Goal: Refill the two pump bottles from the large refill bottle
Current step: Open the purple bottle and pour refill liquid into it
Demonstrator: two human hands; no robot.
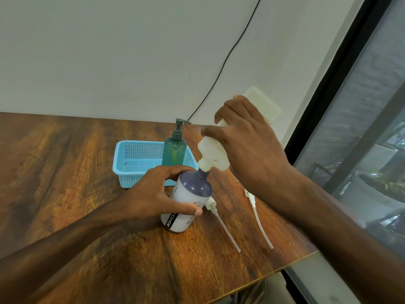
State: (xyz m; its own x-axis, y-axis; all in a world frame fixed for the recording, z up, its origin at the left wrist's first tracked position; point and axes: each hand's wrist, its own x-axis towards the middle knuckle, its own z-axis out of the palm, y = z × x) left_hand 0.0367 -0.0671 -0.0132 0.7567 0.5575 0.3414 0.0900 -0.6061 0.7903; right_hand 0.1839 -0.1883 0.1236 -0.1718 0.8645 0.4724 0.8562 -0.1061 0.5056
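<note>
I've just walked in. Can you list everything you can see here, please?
table: one, brown wood, under everything
basket: one, light blue, on the table near the wall
green pump bottle: one, green with grey pump, upright in the basket's right end
white bottle: one, white with purple shoulder, pump off, in front of the basket
refill bottle: one, cloudy white, tipped mouth-down at the white bottle's neck
loose pumps: two, white, lying on the table right of the white bottle
cable: one, black, on the wall
window: one, dark frame, far right
hands: two; left hand holds the white bottle, right hand grips the refill bottle
</note>
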